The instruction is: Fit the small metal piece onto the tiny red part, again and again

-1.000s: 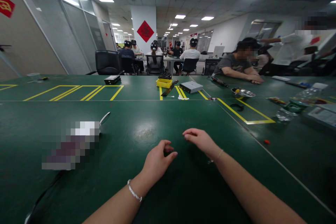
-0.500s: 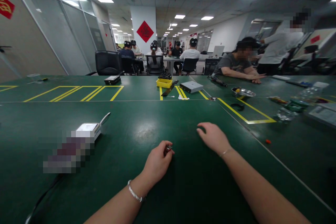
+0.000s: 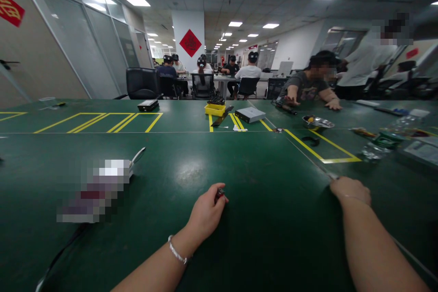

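My left hand point(image 3: 205, 213) rests on the green table point(image 3: 267, 219) in the near middle, thumb and forefinger pinched on a small dark part point(image 3: 220, 193) with a reddish tip. My right hand point(image 3: 351, 190) lies far out to the right, back up, on the seam between two table tops. Its fingers curl down out of sight, so what is under them is hidden.
A white box with a blurred item point(image 3: 102, 182) and a black cable lie to the left. Farther back are a yellow tray point(image 3: 214, 109), a grey box point(image 3: 250, 114), a metal bowl point(image 3: 316, 122) and a plastic bottle point(image 3: 376, 144). A seated person point(image 3: 308, 84) reaches over the far right table.
My right hand has swept from beside the left hand far to the right, over the spot where a small red thing lay. The left hand stayed, pinching the small part.
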Tool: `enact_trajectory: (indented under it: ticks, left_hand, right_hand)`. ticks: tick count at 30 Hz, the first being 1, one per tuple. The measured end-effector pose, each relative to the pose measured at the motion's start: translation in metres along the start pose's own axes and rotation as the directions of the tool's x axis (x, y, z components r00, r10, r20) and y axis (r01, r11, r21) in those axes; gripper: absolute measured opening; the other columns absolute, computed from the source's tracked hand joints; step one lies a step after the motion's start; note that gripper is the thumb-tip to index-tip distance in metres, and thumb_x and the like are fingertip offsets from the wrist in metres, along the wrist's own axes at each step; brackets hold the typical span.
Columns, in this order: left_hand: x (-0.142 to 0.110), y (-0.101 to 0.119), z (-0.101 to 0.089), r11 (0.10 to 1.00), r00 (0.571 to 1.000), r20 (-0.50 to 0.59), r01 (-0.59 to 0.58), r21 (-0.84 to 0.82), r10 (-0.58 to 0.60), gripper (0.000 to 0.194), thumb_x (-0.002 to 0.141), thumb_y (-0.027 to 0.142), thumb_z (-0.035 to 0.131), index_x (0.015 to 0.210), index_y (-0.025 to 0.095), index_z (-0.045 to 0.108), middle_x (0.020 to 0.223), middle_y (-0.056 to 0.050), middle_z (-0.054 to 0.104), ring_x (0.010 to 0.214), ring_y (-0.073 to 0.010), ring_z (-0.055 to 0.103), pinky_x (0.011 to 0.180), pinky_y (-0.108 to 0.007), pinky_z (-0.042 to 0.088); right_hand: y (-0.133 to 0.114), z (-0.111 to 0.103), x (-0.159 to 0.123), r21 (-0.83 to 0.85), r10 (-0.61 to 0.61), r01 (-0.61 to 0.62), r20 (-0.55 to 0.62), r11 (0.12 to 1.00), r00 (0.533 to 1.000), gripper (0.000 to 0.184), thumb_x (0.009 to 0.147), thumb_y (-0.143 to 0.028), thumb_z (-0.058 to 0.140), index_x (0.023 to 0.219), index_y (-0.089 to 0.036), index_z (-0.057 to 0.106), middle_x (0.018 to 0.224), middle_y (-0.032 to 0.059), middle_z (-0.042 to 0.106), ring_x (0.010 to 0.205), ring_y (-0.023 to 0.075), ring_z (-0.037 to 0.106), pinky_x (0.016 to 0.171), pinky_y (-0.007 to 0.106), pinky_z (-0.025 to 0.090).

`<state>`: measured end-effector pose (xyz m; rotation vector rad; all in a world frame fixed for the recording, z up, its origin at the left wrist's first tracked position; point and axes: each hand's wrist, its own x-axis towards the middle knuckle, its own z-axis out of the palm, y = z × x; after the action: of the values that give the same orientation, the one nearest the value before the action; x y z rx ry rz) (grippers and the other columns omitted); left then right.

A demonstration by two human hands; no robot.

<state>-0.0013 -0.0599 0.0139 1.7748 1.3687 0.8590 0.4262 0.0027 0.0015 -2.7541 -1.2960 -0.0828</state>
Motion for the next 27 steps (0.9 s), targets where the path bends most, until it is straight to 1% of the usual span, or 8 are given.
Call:
enact_trajectory:
  ticks: [3,7,11,15,18,20,25,27]
  left_hand:
    - [0.000,0.000,0.000,1.000,1.000,0.003,0.001,-0.002,-0.001,0.035,0.079,0.025,0.036,0.113,0.021,0.043,0.084,-0.001,0.061,0.079,-0.0132,0.056,0.072,-0.026,0.042]
    - [0.000,0.001,0.000,1.000,1.000,0.005,-0.001,-0.012,0.001,0.036,0.078,0.026,0.037,0.113,0.022,0.043,0.084,-0.001,0.062,0.078,-0.0137,0.056,0.072,-0.027,0.041]
    - [0.001,-0.002,0.002,0.998,1.000,-0.015,0.014,-0.064,-0.015,0.034,0.076,0.025,0.040,0.110,0.021,0.043,0.081,-0.001,0.062,0.076,-0.0143,0.057,0.070,-0.027,0.041]
    - [0.006,-0.011,0.006,0.985,0.997,-0.069,0.022,-0.170,-0.034,0.024,0.074,0.023,0.043,0.098,0.018,0.043,0.076,-0.001,0.062,0.071,-0.0139,0.058,0.067,-0.026,0.041]
    - [0.008,-0.015,0.008,0.979,0.997,-0.080,0.004,-0.205,-0.021,0.019,0.074,0.025,0.044,0.092,0.019,0.044,0.077,-0.002,0.061,0.072,-0.0138,0.057,0.067,-0.026,0.041]
    - [0.008,-0.015,0.007,0.979,0.998,-0.069,-0.006,-0.205,-0.008,0.017,0.076,0.027,0.043,0.091,0.020,0.045,0.079,-0.001,0.061,0.071,-0.0133,0.056,0.066,-0.026,0.041]
    - [0.006,-0.009,0.001,0.977,0.998,-0.056,-0.033,-0.210,0.022,0.021,0.081,0.033,0.034,0.086,0.019,0.049,0.074,0.000,0.059,0.065,-0.0119,0.054,0.062,-0.025,0.040]
    - [0.006,-0.008,0.001,0.977,0.997,-0.061,-0.052,-0.205,0.040,0.028,0.082,0.035,0.030,0.078,0.018,0.051,0.068,0.000,0.058,0.063,-0.0117,0.053,0.062,-0.024,0.039]
  right_hand:
    - [-0.002,-0.001,0.003,-0.017,0.110,-0.109,0.122,0.994,0.986,0.036,0.067,-0.022,0.038,0.093,-0.008,0.060,0.095,0.0227,0.053,0.090,0.0306,0.051,0.058,0.036,0.040]
    - [-0.007,-0.011,-0.005,0.062,0.088,-0.095,0.102,0.994,0.991,0.032,0.065,-0.017,0.037,0.085,-0.013,0.062,0.090,0.0198,0.055,0.087,0.0306,0.051,0.061,0.038,0.038]
    - [-0.032,-0.023,-0.023,0.392,-0.076,0.063,0.018,0.918,0.997,0.020,0.062,-0.020,0.043,0.070,-0.022,0.061,0.079,0.0134,0.056,0.084,0.0312,0.050,0.064,0.042,0.033]
    - [-0.087,-0.031,-0.055,0.604,-0.302,0.198,0.074,0.772,0.950,0.013,0.063,-0.023,0.049,0.071,-0.020,0.059,0.079,0.0100,0.058,0.078,0.0241,0.051,0.066,0.036,0.034]
    - [-0.134,-0.031,-0.095,0.742,-0.516,0.243,0.159,0.624,0.841,0.019,0.067,-0.029,0.050,0.081,-0.018,0.058,0.080,0.0067,0.060,0.072,0.0161,0.053,0.063,0.029,0.038]
    - [-0.159,-0.031,-0.127,0.826,-0.647,0.216,0.216,0.520,0.732,0.020,0.069,-0.033,0.050,0.082,-0.019,0.056,0.078,0.0040,0.061,0.066,0.0118,0.053,0.059,0.025,0.039]
    - [-0.188,-0.034,-0.192,0.917,-0.825,-0.224,0.395,0.329,0.404,0.024,0.070,-0.039,0.052,0.069,-0.015,0.049,0.061,-0.0013,0.053,0.046,0.0043,0.044,0.044,0.018,0.031]
    - [-0.191,-0.033,-0.203,0.879,-0.840,-0.369,0.429,0.303,0.332,0.026,0.069,-0.041,0.054,0.069,-0.015,0.048,0.057,-0.0035,0.049,0.044,0.0024,0.041,0.042,0.016,0.028]
